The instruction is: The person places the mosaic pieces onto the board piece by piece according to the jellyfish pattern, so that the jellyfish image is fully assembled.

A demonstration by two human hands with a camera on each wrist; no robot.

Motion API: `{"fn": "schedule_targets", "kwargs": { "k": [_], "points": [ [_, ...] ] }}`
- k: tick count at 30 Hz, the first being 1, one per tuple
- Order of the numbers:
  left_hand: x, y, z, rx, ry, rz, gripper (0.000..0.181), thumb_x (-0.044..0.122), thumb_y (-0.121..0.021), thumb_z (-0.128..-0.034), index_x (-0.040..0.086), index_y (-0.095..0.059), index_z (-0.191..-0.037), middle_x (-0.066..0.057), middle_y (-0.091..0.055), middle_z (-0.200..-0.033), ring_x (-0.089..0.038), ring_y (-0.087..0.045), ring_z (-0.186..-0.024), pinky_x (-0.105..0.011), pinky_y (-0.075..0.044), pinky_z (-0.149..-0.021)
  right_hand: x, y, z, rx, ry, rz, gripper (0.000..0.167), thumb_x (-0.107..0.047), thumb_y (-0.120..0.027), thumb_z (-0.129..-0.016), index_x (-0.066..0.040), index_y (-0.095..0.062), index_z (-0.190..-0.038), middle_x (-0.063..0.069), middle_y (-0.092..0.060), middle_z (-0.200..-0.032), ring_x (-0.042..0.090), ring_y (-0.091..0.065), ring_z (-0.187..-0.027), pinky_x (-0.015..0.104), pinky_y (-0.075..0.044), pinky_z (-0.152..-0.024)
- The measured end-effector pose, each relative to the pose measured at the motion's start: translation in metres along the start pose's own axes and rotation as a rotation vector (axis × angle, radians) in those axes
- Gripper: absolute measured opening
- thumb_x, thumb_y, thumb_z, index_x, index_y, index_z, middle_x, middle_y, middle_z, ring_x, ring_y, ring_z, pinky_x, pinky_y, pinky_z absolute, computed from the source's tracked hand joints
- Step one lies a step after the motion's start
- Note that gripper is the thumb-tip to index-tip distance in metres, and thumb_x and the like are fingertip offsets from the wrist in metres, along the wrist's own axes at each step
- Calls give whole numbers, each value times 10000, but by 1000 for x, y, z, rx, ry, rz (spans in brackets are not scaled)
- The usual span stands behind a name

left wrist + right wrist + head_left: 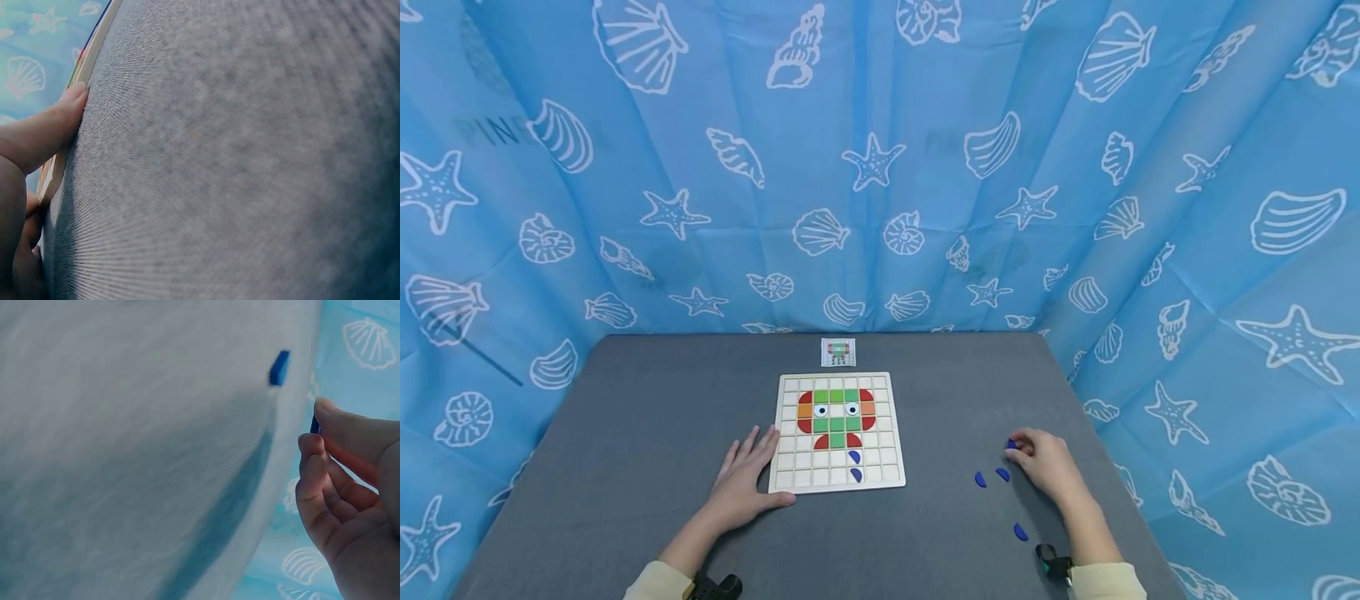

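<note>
A pale square grid board (887, 467) lies on the grey table, bearing a pattern of red, green and orange pieces (837, 425) with two eye pieces. Two blue half-round pieces (855, 475) sit in its lower cells. My left hand (741, 487) rests against the board's left and lower-left edge, fingers spread; in the left wrist view the thumb (53, 128) touches the board's side. Well to the right of the board, my right hand (1047, 465) pinches a blue half-round piece (315, 425) between thumb and fingertips, above the table.
Loose blue half-round pieces (1003, 474) lie near my right hand, one (1021, 532) closer to the front. Behind the board lies a small picture card (838, 352) with a similar pattern. A blue shell-patterned curtain (865, 183) hangs behind and beside the table (647, 433).
</note>
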State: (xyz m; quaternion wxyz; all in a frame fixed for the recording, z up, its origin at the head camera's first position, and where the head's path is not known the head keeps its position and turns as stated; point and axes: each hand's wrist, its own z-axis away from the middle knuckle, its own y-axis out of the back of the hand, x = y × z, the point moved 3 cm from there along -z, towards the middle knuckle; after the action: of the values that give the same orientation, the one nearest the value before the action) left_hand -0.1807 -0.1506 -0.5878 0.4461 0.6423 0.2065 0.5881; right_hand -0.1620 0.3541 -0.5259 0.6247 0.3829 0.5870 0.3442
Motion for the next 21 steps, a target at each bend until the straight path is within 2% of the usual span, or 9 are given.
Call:
{"fn": "schedule_targets", "kwargs": {
  "k": [9, 15, 21],
  "points": [
    [1, 0, 0, 3, -1, -5, 1179, 697, -751, -746, 115, -213, -1619, -94, -224, -1677, -389, -80, -1563, -621, -45, -1220, -43, 3, -5, 46, 107, -36, 261, -130, -765, -900, 5, -727, -1121, 71, -705, -920, 171, -652, -780, 424, -571, -734],
    [1, 1, 0, 3, -2, -8, 1179, 696, -752, -745, 111, -216, -1617, -92, -216, -1680, -391, -80, -1562, -623, -42, -1220, -75, -8, -8, 58, 191, -76, 239, -105, -784, -878, -4, -726, -1087, 73, -694, -948, 184, -666, -808, 406, -580, -748],
    [0, 0, 0, -14, 11, -11, 1187, 713, -738, -748, 117, -199, -1622, -92, -210, -1681, -387, -67, -1565, -618, -34, -1223, -103, -24, -10, 54, 231, -106, 229, -92, -803, -855, -29, -736, -1065, 62, -689, -971, 146, -647, -794, 357, -574, -716]
  ]
}}
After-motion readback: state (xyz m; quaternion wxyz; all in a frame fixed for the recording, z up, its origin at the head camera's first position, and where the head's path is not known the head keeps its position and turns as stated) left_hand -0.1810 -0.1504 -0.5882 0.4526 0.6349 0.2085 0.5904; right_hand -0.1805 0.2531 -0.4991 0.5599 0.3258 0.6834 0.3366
